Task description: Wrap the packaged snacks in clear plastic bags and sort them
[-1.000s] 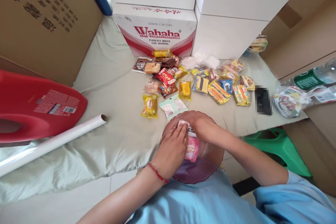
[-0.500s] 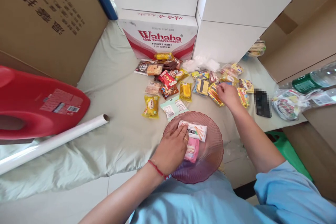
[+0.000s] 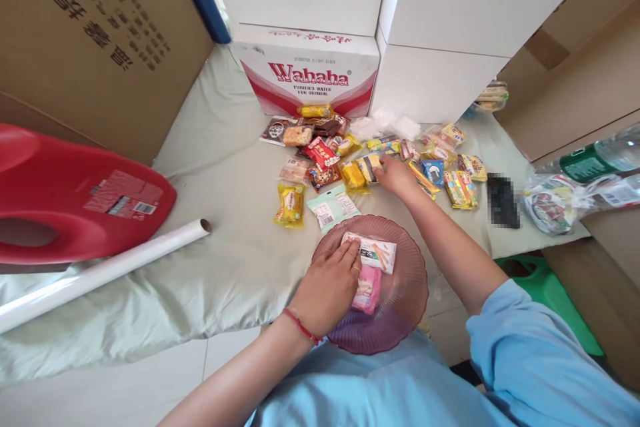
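Observation:
My left hand (image 3: 330,287) lies with fingers stretched flat over the left side of a pinkish ribbed glass plate (image 3: 407,300), touching a white snack packet (image 3: 384,252) and a pink snack packet (image 3: 369,290) in it. Beyond the plate, my right hand (image 3: 397,177) has its fingertips closed on the right edge of a yellow snack packet with a dark stripe (image 3: 369,167). That packet sits against another yellow packet (image 3: 353,177). A pale green packet (image 3: 334,208) lies just behind the plate, and a yellow wrapped cake (image 3: 289,205) is left of it.
Red, brown and yellow snacks lie heaped before a Wahaha carton (image 3: 310,77). More packets (image 3: 461,189) spread to the right, near a dark blurred object (image 3: 503,200) and a plastic bottle (image 3: 600,157). A red jug (image 3: 75,200) and a white roll (image 3: 105,273) are left.
My right hand has moved left from the packets on the right to the dark-striped yellow packet, which has shifted left against its neighbour. My left hand stays on the plate.

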The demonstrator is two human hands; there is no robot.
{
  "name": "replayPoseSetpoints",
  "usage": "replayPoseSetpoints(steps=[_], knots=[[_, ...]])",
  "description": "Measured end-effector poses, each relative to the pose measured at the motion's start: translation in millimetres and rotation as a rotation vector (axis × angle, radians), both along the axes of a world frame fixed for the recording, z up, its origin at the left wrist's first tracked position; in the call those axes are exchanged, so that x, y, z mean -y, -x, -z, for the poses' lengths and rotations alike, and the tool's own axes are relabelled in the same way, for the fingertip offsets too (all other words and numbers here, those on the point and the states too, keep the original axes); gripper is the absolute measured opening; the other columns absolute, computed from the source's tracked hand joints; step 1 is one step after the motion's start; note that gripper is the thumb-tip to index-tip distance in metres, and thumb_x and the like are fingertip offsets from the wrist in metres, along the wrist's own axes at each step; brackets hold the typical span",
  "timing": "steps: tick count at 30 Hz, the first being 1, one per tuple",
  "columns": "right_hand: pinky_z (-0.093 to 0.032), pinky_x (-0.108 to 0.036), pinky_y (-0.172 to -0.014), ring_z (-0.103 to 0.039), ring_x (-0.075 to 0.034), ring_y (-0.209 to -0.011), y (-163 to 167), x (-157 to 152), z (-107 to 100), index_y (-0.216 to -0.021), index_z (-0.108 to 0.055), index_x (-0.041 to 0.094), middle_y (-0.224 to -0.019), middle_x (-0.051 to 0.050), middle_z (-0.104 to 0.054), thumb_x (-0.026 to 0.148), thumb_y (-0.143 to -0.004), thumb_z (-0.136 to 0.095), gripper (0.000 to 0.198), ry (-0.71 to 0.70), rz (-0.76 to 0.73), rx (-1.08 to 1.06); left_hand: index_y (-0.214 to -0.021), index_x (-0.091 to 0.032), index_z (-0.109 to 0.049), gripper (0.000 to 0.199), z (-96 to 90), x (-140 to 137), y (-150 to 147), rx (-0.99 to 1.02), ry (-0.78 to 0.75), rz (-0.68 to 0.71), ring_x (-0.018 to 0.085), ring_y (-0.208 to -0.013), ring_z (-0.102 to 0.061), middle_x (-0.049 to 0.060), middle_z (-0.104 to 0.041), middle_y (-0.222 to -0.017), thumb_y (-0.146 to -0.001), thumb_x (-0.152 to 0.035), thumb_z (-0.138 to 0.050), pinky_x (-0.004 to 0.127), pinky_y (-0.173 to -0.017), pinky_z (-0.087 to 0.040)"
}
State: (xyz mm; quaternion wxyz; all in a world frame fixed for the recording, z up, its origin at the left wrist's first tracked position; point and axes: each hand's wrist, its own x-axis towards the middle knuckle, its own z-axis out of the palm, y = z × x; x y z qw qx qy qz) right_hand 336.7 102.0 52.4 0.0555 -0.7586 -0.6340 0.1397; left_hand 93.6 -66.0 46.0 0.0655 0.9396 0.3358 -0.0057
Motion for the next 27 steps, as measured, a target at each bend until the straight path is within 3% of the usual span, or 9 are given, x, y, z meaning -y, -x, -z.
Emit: replayPoseSetpoints(steps=[3, 7, 9, 11, 15, 19, 21, 23, 27], knots=[[-0.049, -0.034, -0.082, -0.066, -0.025, -0.090, 0.5, -10.1, 9.1, -0.111, -0.066, 0.019, -0.097, -0.009, -0.072, 0.036, -0.088, -0.062, 0.029, -0.054, 0.054, -0.193, -0.141, -0.013, -0.061, 0.043, -1.4, -0.6, 0.0, 0.003, 0.014, -0.005, 0.029, -0.144, -0.051, 0.014, -0.049, -0.158, -0.103, -0.022, -0.045, 0.045, -0.104, -0.051], [-0.045, -0.027, -0.066, -0.058, -0.017, -0.069, -5.0, -15.8, 18.2, -0.087, -0.061, 0.019, -0.075, 0.001, -0.062, 0.035, -0.069, -0.077, 0.029, -0.113, 0.267, -0.621, -0.144, -0.013, -0.059, 0.045, -2.1, -0.4, -0.1, 0.010, 0.030, -0.014, 0.028, -0.144, -0.051, 0.014, -0.050, -0.158, -0.103, -0.023, -0.046, 0.044, -0.103, -0.051], [-0.044, -0.026, -0.063, -0.056, -0.014, -0.065, -13.1, -7.7, 12.7, -0.081, -0.058, 0.020, -0.071, 0.003, -0.060, 0.036, -0.061, -0.081, 0.035, -0.140, 0.320, -0.825, -0.143, -0.013, -0.060, 0.044, -2.0, 0.0, -0.5, 0.016, 0.029, -0.018, 0.029, -0.143, -0.052, 0.014, -0.050, -0.158, -0.103, -0.022, -0.045, 0.045, -0.103, -0.051], [-0.044, -0.026, -0.062, -0.056, -0.014, -0.064, -24.7, 10.1, -4.2, -0.081, -0.057, 0.020, -0.072, 0.003, -0.061, 0.035, -0.057, -0.085, 0.039, -0.168, 0.279, -0.983, -0.142, -0.013, -0.061, 0.043, -2.3, -0.4, -1.0, 0.018, 0.027, -0.017, 0.029, -0.143, -0.052, 0.014, -0.051, -0.157, -0.103, -0.021, -0.045, 0.045, -0.103, -0.052], [-0.047, -0.026, -0.064, -0.059, -0.014, -0.068, -44.2, 63.9, -65.7, -0.089, -0.061, 0.022, -0.080, 0.001, -0.066, 0.035, -0.064, -0.088, 0.039, -0.109, -0.007, -1.096, -0.138, -0.012, -0.063, 0.041, -4.4, -6.6, -2.2, 0.036, 0.056, -0.005, 0.028, -0.145, -0.051, 0.014, -0.054, -0.155, -0.103, -0.020, -0.044, 0.044, -0.105, -0.051], [-0.043, -0.024, -0.061, -0.056, -0.012, -0.065, -29.1, 105.2, -114.9, -0.099, -0.068, 0.020, -0.078, 0.002, -0.066, 0.035, -0.084, -0.076, 0.023, 0.378, -0.553, -0.858, -0.135, -0.012, -0.065, 0.039, -5.3, -16.4, -3.5, 0.067, 0.111, 0.028, 0.028, -0.145, -0.050, 0.015, -0.055, -0.154, -0.102, -0.020, -0.045, 0.044, -0.111, -0.047], [-0.039, -0.022, -0.062, -0.056, -0.012, -0.067, -8.4, 113.3, -117.0, -0.103, -0.071, 0.018, -0.080, 0.001, -0.068, 0.027, -0.088, -0.070, 0.017, 0.586, -0.832, -0.648, -0.136, -0.013, -0.064, 0.039, -4.3, -19.8, -4.1, 0.090, 0.121, 0.027, 0.027, -0.144, -0.051, 0.015, -0.055, -0.154, -0.102, -0.020, -0.046, 0.044, -0.111, -0.048], [-0.035, -0.023, -0.061, -0.056, -0.013, -0.070, 14.1, 115.3, -106.1, -0.104, -0.073, 0.018, -0.084, 0.000, -0.070, 0.018, -0.085, -0.069, 0.019, 0.708, -1.042, -0.404, -0.135, -0.013, -0.064, 0.038, -2.7, -21.6, -4.3, 0.112, 0.116, 0.023, 0.026, -0.144, -0.052, 0.015, -0.056, -0.153, -0.101, -0.020, -0.048, 0.044, -0.110, -0.048], [-0.027, -0.028, -0.057, -0.055, -0.016, -0.063, 44.8, 119.0, -75.7, -0.097, -0.077, 0.020, -0.078, -0.003, -0.073, 0.012, -0.081, -0.067, 0.021, 0.775, -1.255, 0.009, -0.132, -0.011, -0.065, 0.036, 0.5, -22.4, -3.3, 0.131, 0.102, 0.038, 0.026, -0.143, -0.052, 0.016, -0.056, -0.153, -0.100, -0.020, -0.050, 0.042, -0.113, -0.047]])
